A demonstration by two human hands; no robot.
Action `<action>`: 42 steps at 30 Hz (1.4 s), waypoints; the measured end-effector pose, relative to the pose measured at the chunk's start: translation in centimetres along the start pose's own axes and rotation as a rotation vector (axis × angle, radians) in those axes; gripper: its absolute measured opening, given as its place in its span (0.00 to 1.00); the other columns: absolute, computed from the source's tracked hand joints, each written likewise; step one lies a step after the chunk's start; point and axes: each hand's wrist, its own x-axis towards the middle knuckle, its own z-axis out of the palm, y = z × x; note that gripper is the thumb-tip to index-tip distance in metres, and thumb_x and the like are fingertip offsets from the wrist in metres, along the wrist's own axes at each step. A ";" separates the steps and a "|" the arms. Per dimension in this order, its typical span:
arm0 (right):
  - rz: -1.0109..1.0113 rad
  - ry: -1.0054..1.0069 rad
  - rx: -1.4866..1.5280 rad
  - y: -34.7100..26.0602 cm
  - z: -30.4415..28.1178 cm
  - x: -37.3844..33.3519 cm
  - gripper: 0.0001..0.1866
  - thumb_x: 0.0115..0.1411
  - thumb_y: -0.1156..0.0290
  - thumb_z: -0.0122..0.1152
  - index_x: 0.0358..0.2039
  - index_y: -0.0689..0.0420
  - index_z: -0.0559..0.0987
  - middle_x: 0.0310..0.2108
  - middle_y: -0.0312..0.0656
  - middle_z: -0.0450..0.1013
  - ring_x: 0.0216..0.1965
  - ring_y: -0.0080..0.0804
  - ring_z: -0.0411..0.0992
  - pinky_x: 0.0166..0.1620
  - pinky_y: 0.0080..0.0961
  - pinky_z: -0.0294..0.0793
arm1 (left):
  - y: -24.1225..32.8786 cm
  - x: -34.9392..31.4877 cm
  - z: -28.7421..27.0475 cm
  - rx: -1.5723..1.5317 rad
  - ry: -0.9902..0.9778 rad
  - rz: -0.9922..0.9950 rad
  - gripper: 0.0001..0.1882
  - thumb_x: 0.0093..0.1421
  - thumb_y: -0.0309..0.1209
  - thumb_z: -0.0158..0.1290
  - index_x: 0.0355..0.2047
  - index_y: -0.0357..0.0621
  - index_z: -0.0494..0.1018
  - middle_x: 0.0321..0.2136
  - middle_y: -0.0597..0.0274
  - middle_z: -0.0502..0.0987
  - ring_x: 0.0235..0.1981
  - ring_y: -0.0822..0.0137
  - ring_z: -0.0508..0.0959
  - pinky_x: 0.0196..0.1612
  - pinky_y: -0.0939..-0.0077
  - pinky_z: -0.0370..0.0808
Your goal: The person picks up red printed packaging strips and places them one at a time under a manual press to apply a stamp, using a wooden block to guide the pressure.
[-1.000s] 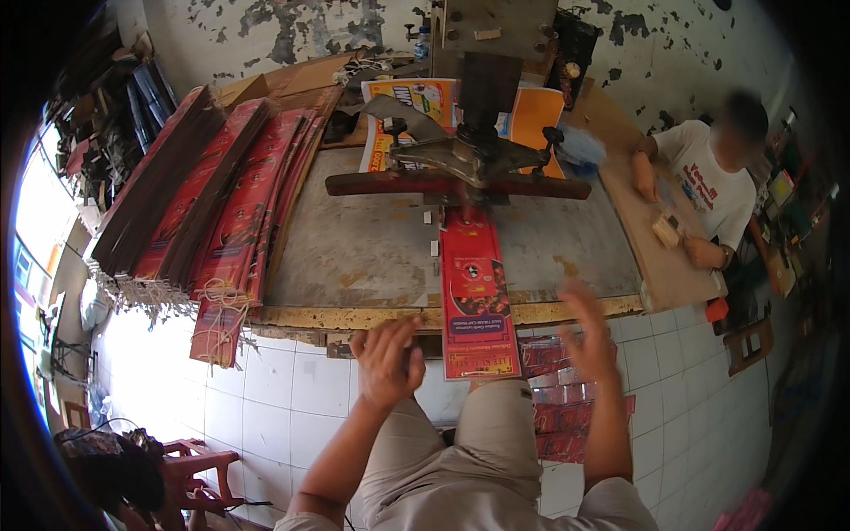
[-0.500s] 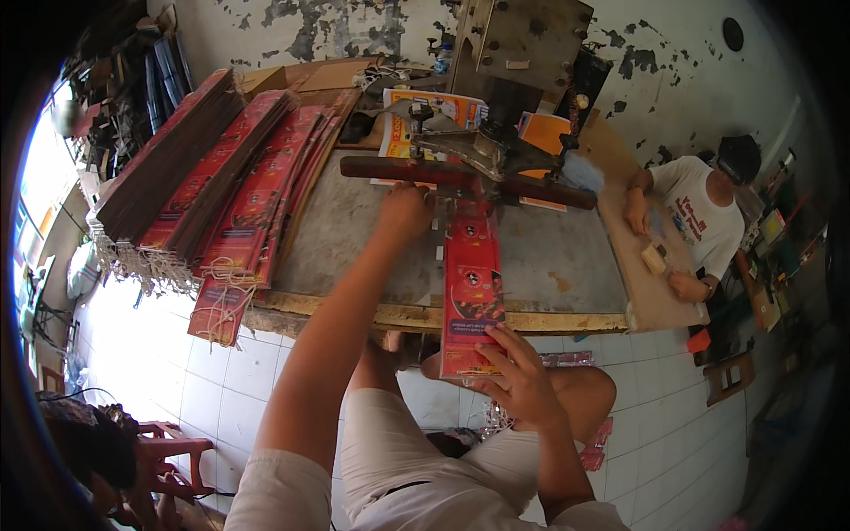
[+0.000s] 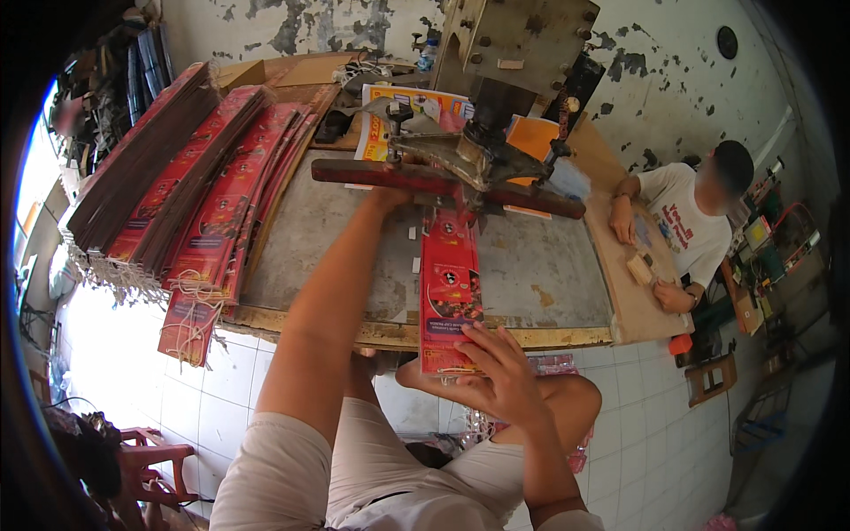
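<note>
A long flat red printed strip point(image 3: 452, 274) lies on the grey board point(image 3: 549, 265), its far end beneath the dark red bar point(image 3: 345, 171) of a metal press. Its near end juts past the table's front edge. There my right hand point(image 3: 506, 372) holds it, fingers laid over the top and thumb at the end. My left hand point(image 3: 390, 198) reaches to the bar's left part, left of the strip. The bar hides its fingers, so what they touch does not show.
Stacks of similar red strips point(image 3: 199, 212) with white strings at their ends fill the table's left side. The press body point(image 3: 518, 53) stands at the back. At the right, a person point(image 3: 686, 212) handles a small wooden block point(image 3: 639, 268). A red stool point(image 3: 158, 465) stands lower left.
My left hand has moved farther in, its fingers now behind the bar. The whole view has shifted slightly. My right hand stays at the strip's near end.
</note>
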 end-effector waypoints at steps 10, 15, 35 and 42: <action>0.034 -0.001 0.077 1.6 1.1 -0.7 0.31 0.65 0.61 0.74 0.65 0.59 0.80 0.73 0.52 0.69 0.76 0.56 0.64 0.76 0.55 0.64 | -1.8 0.5 1.1 -0.049 -0.040 -0.006 0.27 0.70 0.43 0.54 0.65 0.48 0.77 0.68 0.45 0.74 0.70 0.44 0.72 0.74 0.49 0.66; 0.090 -0.029 0.004 2.3 1.1 1.9 0.30 0.68 0.63 0.70 0.68 0.59 0.78 0.74 0.50 0.68 0.77 0.53 0.62 0.77 0.55 0.61 | -1.3 1.1 1.3 -0.060 -0.068 -0.005 0.27 0.71 0.41 0.52 0.66 0.43 0.75 0.68 0.42 0.74 0.70 0.43 0.72 0.74 0.50 0.66; -0.001 0.133 0.022 5.1 3.2 4.4 0.26 0.67 0.64 0.71 0.64 0.59 0.81 0.70 0.49 0.73 0.73 0.51 0.67 0.73 0.50 0.67 | 13.0 -26.0 -9.5 -0.456 0.204 0.032 0.31 0.72 0.43 0.60 0.70 0.41 0.73 0.70 0.45 0.74 0.72 0.42 0.71 0.75 0.45 0.65; 0.050 0.145 0.008 4.7 3.0 4.2 0.28 0.65 0.64 0.73 0.64 0.57 0.81 0.69 0.45 0.73 0.69 0.48 0.71 0.70 0.49 0.70 | 15.6 -27.2 -6.9 -0.195 0.288 0.119 0.27 0.69 0.46 0.64 0.63 0.48 0.81 0.67 0.63 0.79 0.70 0.52 0.74 0.74 0.44 0.64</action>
